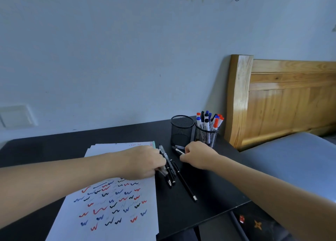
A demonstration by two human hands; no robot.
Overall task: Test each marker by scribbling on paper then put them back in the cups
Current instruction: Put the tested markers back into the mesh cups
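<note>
Scribbled paper (123, 228); left hand (143, 162) grips pens (171, 170); right hand (198, 155) seemingly pinches pen (179, 150); cup (205, 137) holds markers (207, 121).

No word, brand or number can be read anywhere. The paper (116, 220) carries only red, blue and black zigzag scribbles, no letters. A black pen (167, 160) just right of the paper has white print along its barrel, too small to make out. The markers (206, 125) in the mesh cup (205, 138), beyond the paper's far right corner, bear dark print on white barrels, likewise illegible.
</note>
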